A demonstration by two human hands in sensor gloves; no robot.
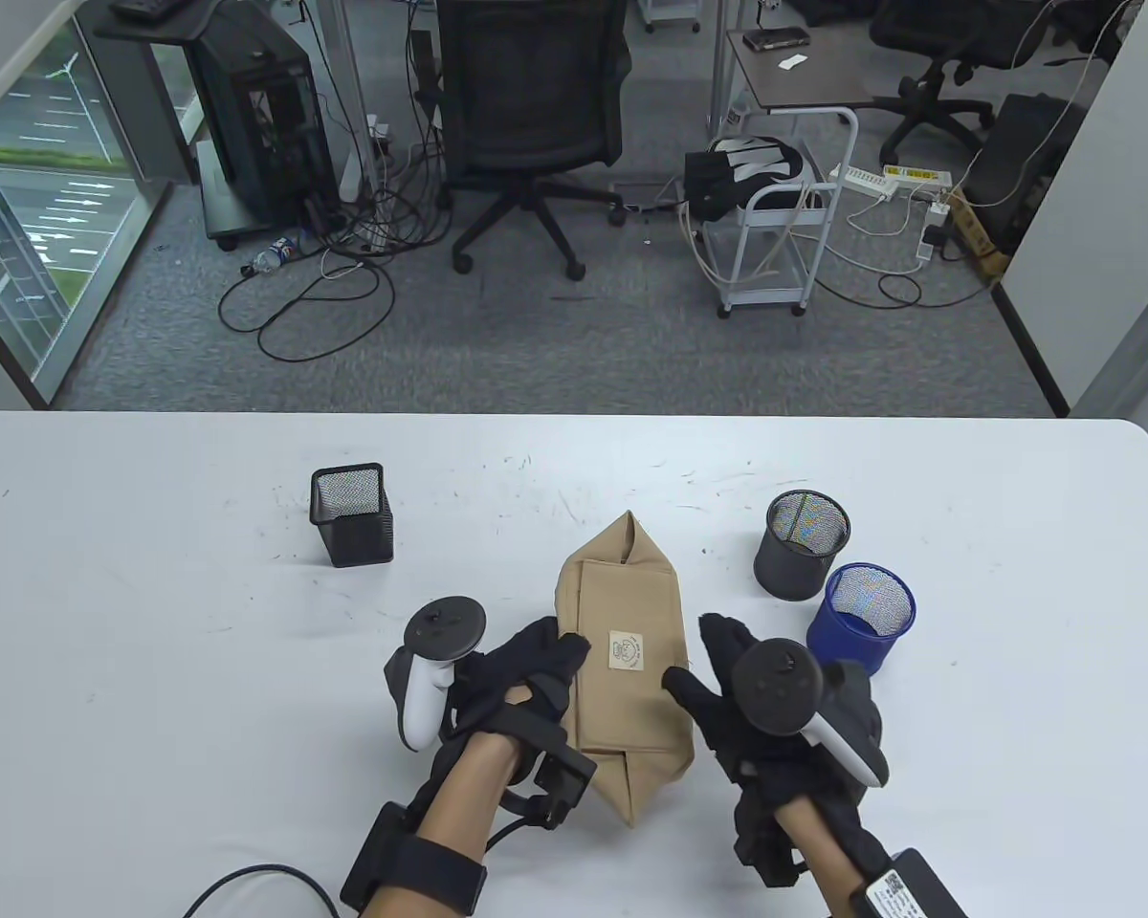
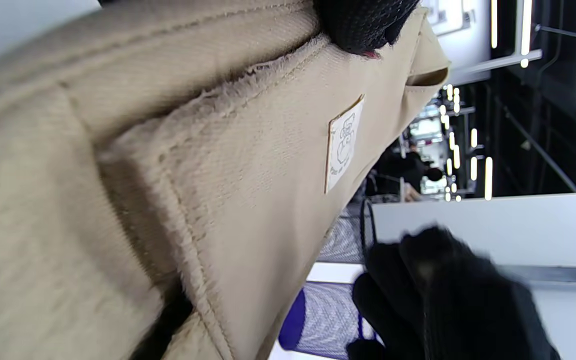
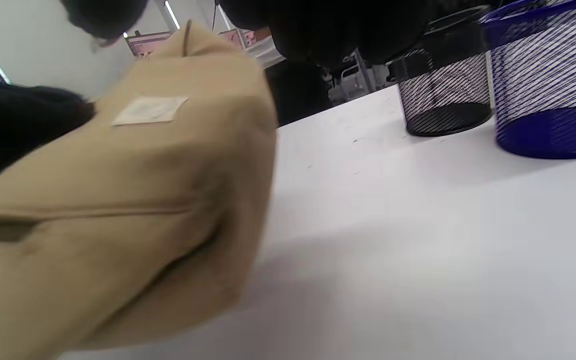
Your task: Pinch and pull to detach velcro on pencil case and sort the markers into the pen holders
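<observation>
A beige fabric pencil case point(image 1: 627, 660) lies shut, its flap down, at the table's front middle. My left hand point(image 1: 560, 660) curls over the case's left side. One of its fingertips point(image 2: 363, 25) presses on the flap's edge seam of the case point(image 2: 248, 165). My right hand point(image 1: 703, 660) hovers at the case's right edge with thumb and fingers spread, holding nothing. A black square mesh holder point(image 1: 352, 512) stands at the back left. A black round holder point(image 1: 802, 543) and a blue round holder point(image 1: 861, 617) stand to the right. No markers show.
The white table point(image 1: 153, 622) ends at a far edge with an office floor, chair and cart behind it. The blue holder point(image 3: 553, 100) and the black round holder point(image 3: 443, 95) stand close to my right hand.
</observation>
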